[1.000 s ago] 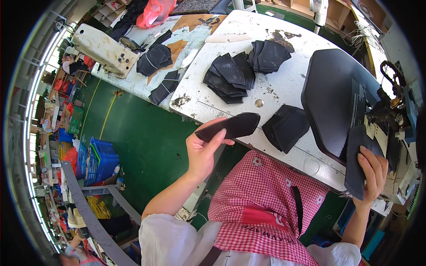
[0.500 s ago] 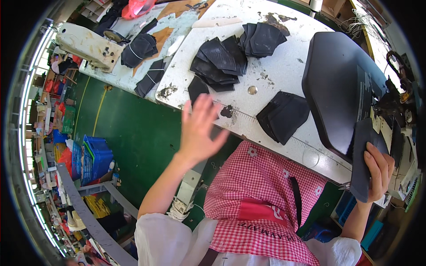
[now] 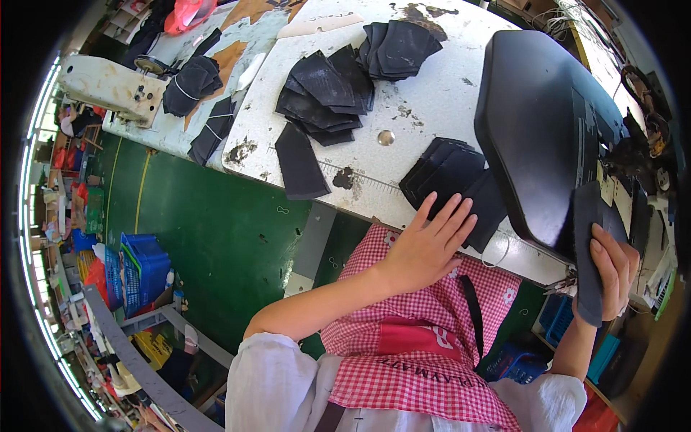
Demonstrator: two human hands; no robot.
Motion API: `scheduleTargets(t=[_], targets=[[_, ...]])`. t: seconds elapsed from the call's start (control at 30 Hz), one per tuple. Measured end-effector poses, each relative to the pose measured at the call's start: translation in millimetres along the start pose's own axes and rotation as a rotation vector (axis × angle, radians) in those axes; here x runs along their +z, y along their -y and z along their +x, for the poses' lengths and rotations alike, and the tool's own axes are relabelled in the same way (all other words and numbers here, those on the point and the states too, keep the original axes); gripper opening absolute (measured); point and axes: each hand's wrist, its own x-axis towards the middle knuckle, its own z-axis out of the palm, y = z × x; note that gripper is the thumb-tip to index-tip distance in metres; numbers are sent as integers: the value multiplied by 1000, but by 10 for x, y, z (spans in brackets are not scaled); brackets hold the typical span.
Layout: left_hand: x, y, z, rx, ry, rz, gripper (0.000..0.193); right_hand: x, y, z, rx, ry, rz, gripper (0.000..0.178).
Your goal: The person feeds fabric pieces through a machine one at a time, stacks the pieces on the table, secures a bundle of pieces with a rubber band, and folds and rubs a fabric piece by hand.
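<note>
My left hand (image 3: 432,245) lies with outstretched fingers on the near edge of a stack of black cut pieces (image 3: 445,169). One piece (image 3: 491,209) sticks out from this stack to the right. At the far right my right hand (image 3: 613,277) grips a dark grey strip-like cut piece (image 3: 589,245), thumb and fingers at its right edge, next to the sewing machine (image 3: 640,162). A single black piece (image 3: 301,164) lies at the table's left front edge. Two fanned piles, one black pile (image 3: 327,93) and another black pile (image 3: 399,49), lie farther back.
A large black panel (image 3: 529,122) covers the right of the white worktable (image 3: 425,108). Banded black bundles (image 3: 193,85) lie by a cream machine (image 3: 115,85) on the left table. Blue crates (image 3: 147,270) and a grey frame (image 3: 137,353) stand on the green floor.
My left hand has moved right, from over the single piece onto the stack. One piece of that stack has shifted rightward. The right hand keeps its hold; the view has moved slightly.
</note>
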Motion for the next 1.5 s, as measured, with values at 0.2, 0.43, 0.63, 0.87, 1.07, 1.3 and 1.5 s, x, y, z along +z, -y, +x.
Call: scheduleTargets(t=[0.2,0.43,0.63,0.87,1.07,1.3,1.5], targets=[[220,-9,-14,31,-80,39,63,-21,28,32,32,-24,87,26],[-518,-6,232,-4,-379,-434,52,-51,12,113,14,-76,154,31],[-1337,-231,1018,366,-422,-150,49,-140,-12,305,4,-7,97,39],[-1396,-334,1616,444,-127,27,44,-60,-93,331,199,-68,207,40],[-1413,-238,1671,448,-51,74,41,-38,-127,328,233,-48,242,39],[-1412,-180,1721,455,-38,93,46,-26,-125,341,275,-30,218,40],[-1466,-193,1673,425,91,-21,62,-49,-106,352,296,0,222,41]])
